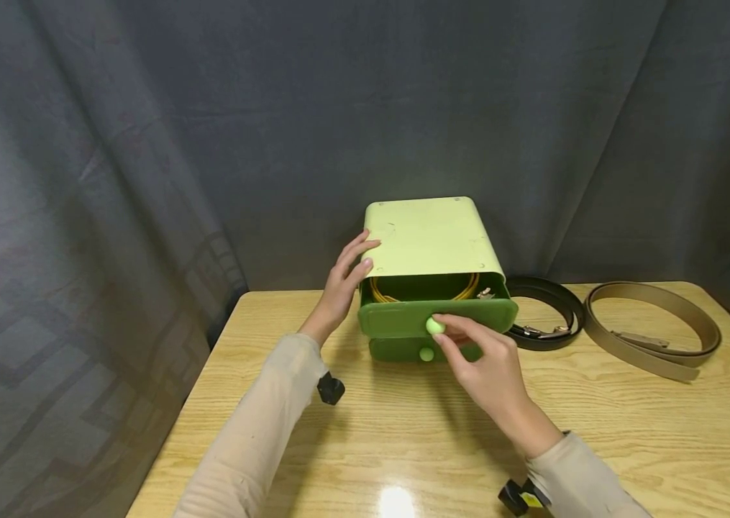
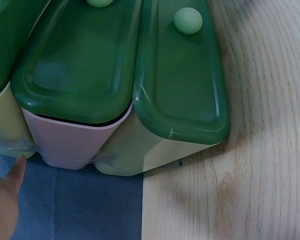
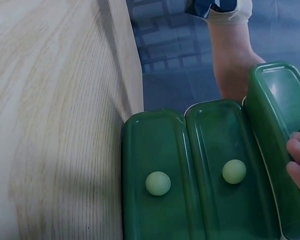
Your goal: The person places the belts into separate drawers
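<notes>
1 dark grey curtain, behind all.
1 wood-grain worktop.
1 cabinet, pale green top, standing on the worktop near its back edge; faint marks on the top, too small to read.
3 dark green drawers: the 2 lower ones in; the top drawer partway out.
1 tan belt, loosely coiled, on the worktop to the right.
1 black belt, coiled, between cabinet and tan belt; any lettering on the 2 buckles too small to read.
2 hands: right hand pinching the top drawer's knob between thumb and fingertip; left hand with fingers extended, resting against the cabinet's left upper edge, grasping nothing.
1 yellow loop, inside the top drawer.
2 lower knobs, round, pale green.
</notes>
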`<state>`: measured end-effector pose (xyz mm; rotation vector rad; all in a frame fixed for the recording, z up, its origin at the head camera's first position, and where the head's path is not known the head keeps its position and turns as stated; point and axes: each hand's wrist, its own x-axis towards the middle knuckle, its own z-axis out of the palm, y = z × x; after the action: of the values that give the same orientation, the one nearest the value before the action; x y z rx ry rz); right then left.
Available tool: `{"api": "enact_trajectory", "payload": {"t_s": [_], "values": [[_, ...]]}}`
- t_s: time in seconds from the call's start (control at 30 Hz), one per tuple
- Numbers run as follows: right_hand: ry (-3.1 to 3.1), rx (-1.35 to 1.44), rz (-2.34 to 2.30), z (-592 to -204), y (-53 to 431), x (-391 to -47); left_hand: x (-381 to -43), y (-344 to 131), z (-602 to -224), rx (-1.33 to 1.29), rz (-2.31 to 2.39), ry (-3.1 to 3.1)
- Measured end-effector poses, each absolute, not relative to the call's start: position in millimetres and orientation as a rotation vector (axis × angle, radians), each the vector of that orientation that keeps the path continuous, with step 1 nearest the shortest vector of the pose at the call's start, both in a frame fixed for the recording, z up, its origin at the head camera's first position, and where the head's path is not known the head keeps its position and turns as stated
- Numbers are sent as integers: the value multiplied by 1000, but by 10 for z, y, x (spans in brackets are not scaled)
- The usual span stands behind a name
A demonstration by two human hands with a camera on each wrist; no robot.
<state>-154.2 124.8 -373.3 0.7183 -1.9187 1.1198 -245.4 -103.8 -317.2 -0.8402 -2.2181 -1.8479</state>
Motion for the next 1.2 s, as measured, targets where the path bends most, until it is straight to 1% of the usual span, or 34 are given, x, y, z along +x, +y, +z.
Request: {"api": "enact_trajectory", "payload": {"t_s": [1.2], "values": [[-1970,696,1096,-3731,1242,-1733,-2456,-1040,-3173,-820,-1850,-2245]]}}
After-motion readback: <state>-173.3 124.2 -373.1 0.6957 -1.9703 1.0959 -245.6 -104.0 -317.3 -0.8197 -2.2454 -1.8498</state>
